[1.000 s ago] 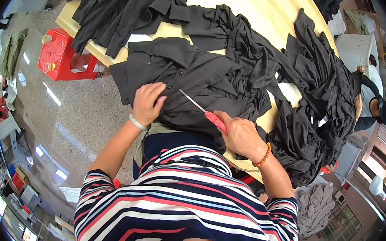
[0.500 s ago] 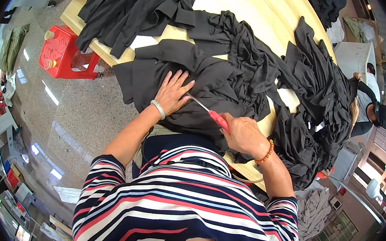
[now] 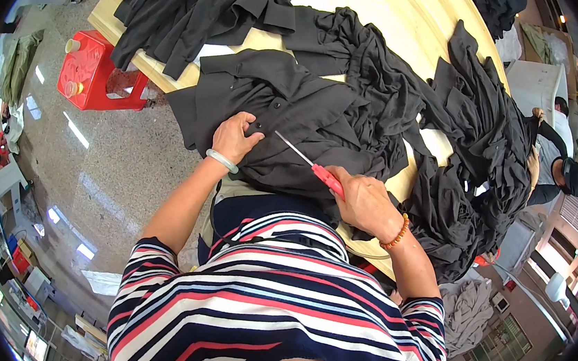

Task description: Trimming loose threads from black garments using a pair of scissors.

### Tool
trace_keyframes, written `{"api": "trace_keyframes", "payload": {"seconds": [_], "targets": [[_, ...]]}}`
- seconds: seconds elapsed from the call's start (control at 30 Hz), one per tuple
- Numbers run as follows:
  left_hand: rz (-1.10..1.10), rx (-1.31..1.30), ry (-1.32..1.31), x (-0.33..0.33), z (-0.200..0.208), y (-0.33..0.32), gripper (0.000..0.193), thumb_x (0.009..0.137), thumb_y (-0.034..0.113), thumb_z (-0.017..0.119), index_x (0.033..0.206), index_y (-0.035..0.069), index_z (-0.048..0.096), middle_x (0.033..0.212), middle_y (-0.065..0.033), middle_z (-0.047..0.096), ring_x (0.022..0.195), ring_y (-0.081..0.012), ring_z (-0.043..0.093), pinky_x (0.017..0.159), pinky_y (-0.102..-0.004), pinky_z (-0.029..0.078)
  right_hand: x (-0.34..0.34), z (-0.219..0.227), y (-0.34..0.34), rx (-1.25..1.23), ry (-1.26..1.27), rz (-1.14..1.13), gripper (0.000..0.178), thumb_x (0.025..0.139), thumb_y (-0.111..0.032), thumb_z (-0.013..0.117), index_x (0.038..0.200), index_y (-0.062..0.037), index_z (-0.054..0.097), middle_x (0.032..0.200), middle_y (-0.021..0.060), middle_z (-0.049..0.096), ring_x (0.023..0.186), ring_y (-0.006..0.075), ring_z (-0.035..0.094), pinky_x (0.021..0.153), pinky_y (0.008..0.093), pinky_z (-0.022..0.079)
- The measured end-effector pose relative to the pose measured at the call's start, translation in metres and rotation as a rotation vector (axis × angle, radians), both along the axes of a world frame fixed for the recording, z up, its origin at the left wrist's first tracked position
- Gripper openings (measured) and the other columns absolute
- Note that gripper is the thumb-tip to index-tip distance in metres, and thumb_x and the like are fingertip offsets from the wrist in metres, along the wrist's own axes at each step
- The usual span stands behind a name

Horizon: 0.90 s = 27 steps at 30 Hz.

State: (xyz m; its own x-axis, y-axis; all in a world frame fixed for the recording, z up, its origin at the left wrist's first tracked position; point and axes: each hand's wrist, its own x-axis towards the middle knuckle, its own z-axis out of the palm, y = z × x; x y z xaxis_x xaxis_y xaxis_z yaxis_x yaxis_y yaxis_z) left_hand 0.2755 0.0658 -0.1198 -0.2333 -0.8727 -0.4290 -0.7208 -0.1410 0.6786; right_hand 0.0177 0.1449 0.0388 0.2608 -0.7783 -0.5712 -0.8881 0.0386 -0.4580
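Note:
A black shirt (image 3: 310, 106) with dark buttons lies spread in front of me at the near edge of the table. My left hand (image 3: 235, 138) is curled at the shirt's button edge, its thumb and fingers closing on the cloth beside a button (image 3: 258, 126). In my right hand (image 3: 369, 201) is a slim tool with a red handle (image 3: 328, 179) and a thin, pointed metal blade; whether it is a pair of scissors I cannot make out. The blade's tip points up and left over the shirt, a short way from my left thumb.
More black garments are heaped on the wooden table (image 3: 389, 6), a pile (image 3: 201, 12) at the far left and another (image 3: 480, 143) at the right. A red plastic stool (image 3: 91, 71) stands left of the table. Beyond the right side is another person (image 3: 548, 160).
My left hand has gone from lying flat on the shirt to curled fingers and shifted slightly left, uncovering buttons. The red-handled tool's tip has risen slightly; my right hand stays nearly in place.

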Motion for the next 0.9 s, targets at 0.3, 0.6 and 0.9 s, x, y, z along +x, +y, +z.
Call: {"api": "trace_keyframes", "payload": {"seconds": [0.3,0.6,0.9], "targets": [[-0.064,0.004,0.164,0.002,-0.008,0.002,0.020,0.072,0.007,0.071,0.091,0.005,0.065,0.079,-0.0069,0.060,0.075,-0.0252,0.061,0.069,-0.0373,0.047,0.010,-0.007,-0.007,0.082,-0.068,0.077,0.032,0.086,-0.016,0.059,0.116,-0.0045,0.056,0.071,0.0208,0.064,0.071,0.0385,0.064,0.065,0.0459,0.050],[-0.410,-0.709,-0.085,-0.049,0.016,-0.042,0.074,0.071,0.027,0.078,0.135,0.009,0.046,0.142,-0.0129,0.042,0.136,-0.0346,0.032,0.112,-0.0541,0.021,-0.014,-0.003,-0.024,-0.109,-0.001,-0.195,0.031,0.087,-0.017,0.061,0.115,-0.0059,0.055,0.072,0.0208,0.064,0.072,0.0400,0.063,0.066,0.0474,0.049],[-0.703,-0.171,0.225,-0.028,0.003,-0.054,0.021,0.075,0.016,0.071,0.093,0.005,0.066,0.088,-0.0122,0.062,0.086,-0.0336,0.061,0.079,-0.0400,0.049,-0.051,-0.022,-0.038,-0.156,-0.036,-0.459,0.022,0.082,-0.022,0.062,0.096,-0.0048,0.057,0.079,0.0215,0.065,0.079,0.0414,0.064,0.071,0.0502,0.050]]}}
